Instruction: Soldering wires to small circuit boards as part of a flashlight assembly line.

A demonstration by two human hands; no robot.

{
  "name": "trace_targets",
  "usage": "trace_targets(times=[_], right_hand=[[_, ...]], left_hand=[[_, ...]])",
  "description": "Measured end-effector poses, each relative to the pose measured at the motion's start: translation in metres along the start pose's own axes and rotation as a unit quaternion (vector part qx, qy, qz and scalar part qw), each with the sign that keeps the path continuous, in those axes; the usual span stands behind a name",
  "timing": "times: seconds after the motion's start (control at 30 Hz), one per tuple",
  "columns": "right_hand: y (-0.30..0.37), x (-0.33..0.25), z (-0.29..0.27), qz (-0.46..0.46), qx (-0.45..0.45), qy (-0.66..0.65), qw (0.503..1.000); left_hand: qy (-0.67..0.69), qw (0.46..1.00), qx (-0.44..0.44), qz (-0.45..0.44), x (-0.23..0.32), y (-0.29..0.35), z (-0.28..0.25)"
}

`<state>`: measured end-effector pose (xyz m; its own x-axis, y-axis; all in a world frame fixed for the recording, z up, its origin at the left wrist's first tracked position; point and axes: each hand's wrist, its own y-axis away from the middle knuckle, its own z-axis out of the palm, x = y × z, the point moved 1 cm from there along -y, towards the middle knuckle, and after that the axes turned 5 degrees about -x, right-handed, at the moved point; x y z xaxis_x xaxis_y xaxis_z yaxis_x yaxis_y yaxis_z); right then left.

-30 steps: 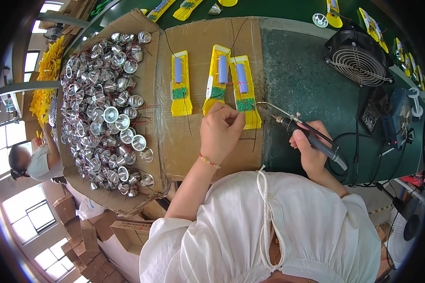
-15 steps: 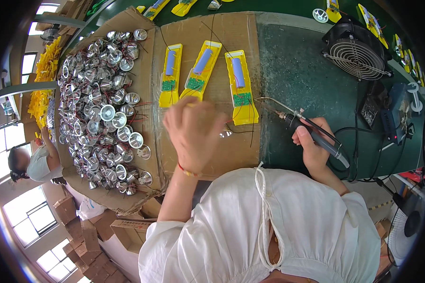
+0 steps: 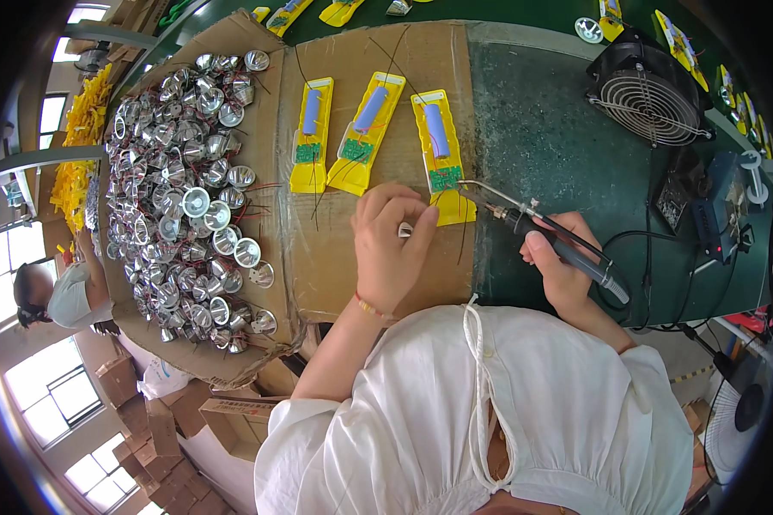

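My right hand [image 3: 567,257] is wrapped round a soldering iron [image 3: 567,249] with a thin metal feed tube along it. The iron's tip end reaches the green circuit board [image 3: 445,178] in the rightmost yellow plastic casing [image 3: 460,211]; whether it touches cannot be told. My left hand [image 3: 388,249] is closed in a pinch beside that casing's lower end, what its fingertips hold being too small to make out. A small silver piece [image 3: 404,230] shows through the gap between thumb and fingers. A purple battery cell [image 3: 436,130] lies above the board, with thin wires about.
Two more yellow casings [image 3: 312,129] [image 3: 371,129] lie on the cardboard [image 3: 343,257]. Silver reflector cups [image 3: 196,202] are heaped at left. A black fan [image 3: 648,99] and a soldering station [image 3: 720,210] stand at right. A person [image 3: 69,296] is at far left.
My left hand has moved right, from over the middle casing to the rightmost one's lower end. The soldering iron has shifted slightly left and down, and the rightmost casing has tilted a little.
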<state>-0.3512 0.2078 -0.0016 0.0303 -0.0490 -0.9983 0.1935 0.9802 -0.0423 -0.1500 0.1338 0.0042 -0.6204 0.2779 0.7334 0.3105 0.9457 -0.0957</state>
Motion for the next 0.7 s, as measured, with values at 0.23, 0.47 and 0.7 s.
trace_targets(times=[0.23,0.47,0.7], right_hand=[[-0.009,0.004,0.006,0.034,0.016,0.013,0.999],[-0.013,0.008,0.01,0.052,0.008,-0.01,0.999],[-0.011,0.007,0.01,0.083,0.028,-0.081,0.993]], left_hand=[[0.011,0.997,-0.019,-0.078,-0.009,-0.015,0.012],[0.015,0.997,-0.011,-0.069,-0.01,-0.015,0.012],[0.029,0.997,-0.021,-0.074,-0.011,-0.016,0.01]])
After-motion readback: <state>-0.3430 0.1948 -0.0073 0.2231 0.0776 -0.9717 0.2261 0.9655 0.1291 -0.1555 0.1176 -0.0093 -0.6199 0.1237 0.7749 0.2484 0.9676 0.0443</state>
